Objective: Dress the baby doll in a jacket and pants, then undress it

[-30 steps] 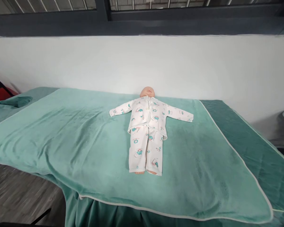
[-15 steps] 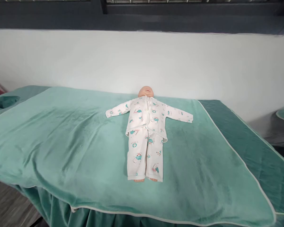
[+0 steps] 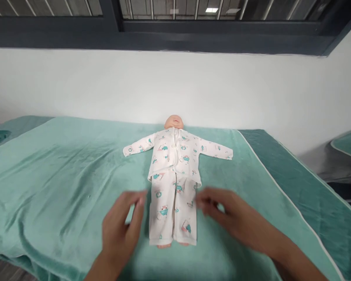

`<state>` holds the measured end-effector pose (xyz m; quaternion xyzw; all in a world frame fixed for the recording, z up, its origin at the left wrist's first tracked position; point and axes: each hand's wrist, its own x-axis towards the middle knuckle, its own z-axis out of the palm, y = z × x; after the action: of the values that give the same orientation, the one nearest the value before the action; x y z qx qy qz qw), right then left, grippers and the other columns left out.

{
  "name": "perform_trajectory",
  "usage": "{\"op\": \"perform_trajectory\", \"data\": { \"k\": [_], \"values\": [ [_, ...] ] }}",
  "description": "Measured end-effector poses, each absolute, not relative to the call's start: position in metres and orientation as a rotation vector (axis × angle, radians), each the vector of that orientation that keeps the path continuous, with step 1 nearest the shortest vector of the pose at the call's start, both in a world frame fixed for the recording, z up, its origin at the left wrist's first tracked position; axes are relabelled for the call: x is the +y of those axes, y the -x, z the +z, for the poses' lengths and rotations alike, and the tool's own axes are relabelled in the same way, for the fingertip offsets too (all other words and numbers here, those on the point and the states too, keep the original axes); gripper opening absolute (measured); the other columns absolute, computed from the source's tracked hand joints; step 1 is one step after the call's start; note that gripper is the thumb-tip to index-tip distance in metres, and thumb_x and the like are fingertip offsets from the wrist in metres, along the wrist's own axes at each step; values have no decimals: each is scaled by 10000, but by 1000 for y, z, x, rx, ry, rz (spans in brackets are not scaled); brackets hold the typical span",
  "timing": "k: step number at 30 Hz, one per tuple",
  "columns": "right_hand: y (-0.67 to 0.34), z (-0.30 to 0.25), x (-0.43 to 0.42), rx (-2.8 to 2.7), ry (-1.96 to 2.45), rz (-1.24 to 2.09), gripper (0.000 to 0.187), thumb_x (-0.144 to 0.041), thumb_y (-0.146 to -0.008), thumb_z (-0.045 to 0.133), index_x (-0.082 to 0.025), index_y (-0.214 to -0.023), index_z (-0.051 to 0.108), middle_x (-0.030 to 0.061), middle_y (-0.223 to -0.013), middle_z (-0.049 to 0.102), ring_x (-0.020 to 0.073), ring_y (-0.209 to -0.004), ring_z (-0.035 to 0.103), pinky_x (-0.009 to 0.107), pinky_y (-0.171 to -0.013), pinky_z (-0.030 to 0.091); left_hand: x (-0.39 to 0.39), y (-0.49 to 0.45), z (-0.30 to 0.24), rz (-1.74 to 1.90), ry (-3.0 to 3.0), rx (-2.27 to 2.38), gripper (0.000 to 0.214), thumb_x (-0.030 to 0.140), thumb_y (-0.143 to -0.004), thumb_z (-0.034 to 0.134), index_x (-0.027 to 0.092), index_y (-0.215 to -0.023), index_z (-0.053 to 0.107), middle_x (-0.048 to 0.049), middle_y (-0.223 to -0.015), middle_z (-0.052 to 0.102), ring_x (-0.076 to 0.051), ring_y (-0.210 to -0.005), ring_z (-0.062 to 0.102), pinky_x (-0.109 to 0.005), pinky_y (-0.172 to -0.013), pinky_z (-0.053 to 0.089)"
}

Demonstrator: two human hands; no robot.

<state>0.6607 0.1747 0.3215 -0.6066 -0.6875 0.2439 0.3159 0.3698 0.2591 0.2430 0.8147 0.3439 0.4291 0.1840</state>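
Observation:
A baby doll (image 3: 174, 122) lies on its back on the mint-green blanket (image 3: 105, 156), arms stretched out sideways. It wears a white printed pyjama jacket (image 3: 166, 158) and matching white pyjama trousers (image 3: 162, 222), with the feet just showing below the hems. My left hand (image 3: 121, 226) is beside the left trouser leg, loosely curled, with a gap between thumb and fingers and nothing in it. On the other side, my right hand (image 3: 226, 208) has its blurred fingertips at the edge of the right trouser leg. Its fingers are bent and hold nothing visible; whether they touch the cloth I cannot tell.
Behind the doll's head rises a white wall (image 3: 76, 86) under a dark window frame (image 3: 193, 37) with bars. A darker green cover (image 3: 295, 175) shows along the right side. Another green-covered surface (image 3: 349, 142) stands at the far right.
Both my hands have come into view from below and reach to either side of the doll's trousers. The view has shifted slightly; the doll lies as before.

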Motion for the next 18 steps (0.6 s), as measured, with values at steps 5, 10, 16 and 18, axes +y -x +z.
{"op": "perform_trajectory", "data": {
  "k": [5,10,16,18],
  "values": [
    [-651,326,342,-1468,1751,207,174,-290,-962,466,-222,-831,557,35,-846,656,178,-757,565,289,-671,398,394,-462,273,1475,-1718,1218,282,389,-952,521,230,-1111,691,-54,-1077,721,-181,-958,670,-283,-810,530],
    [-667,310,452,-1336,2069,183,249,-425,-931,535,-213,-810,490,105,-842,630,218,-755,556,310,-647,354,498,-533,296,1229,-1861,1079,237,299,-903,545,190,-990,738,-64,-1053,750,-189,-980,663,-294,-877,475],
    [-687,293,468,-1368,1982,396,258,-407,-888,522,-233,-701,486,49,-713,613,193,-667,519,301,-609,349,529,-557,294,922,-1931,1108,183,323,-843,604,209,-803,741,-46,-874,763,-200,-792,650,-308,-712,429],
    [-692,291,468,-1318,1887,490,227,-345,-842,542,-226,-654,498,14,-669,586,166,-634,489,290,-593,347,529,-556,291,928,-1871,1107,146,313,-823,631,201,-792,719,-48,-874,758,-193,-775,643,-305,-704,427]
  ]
}}
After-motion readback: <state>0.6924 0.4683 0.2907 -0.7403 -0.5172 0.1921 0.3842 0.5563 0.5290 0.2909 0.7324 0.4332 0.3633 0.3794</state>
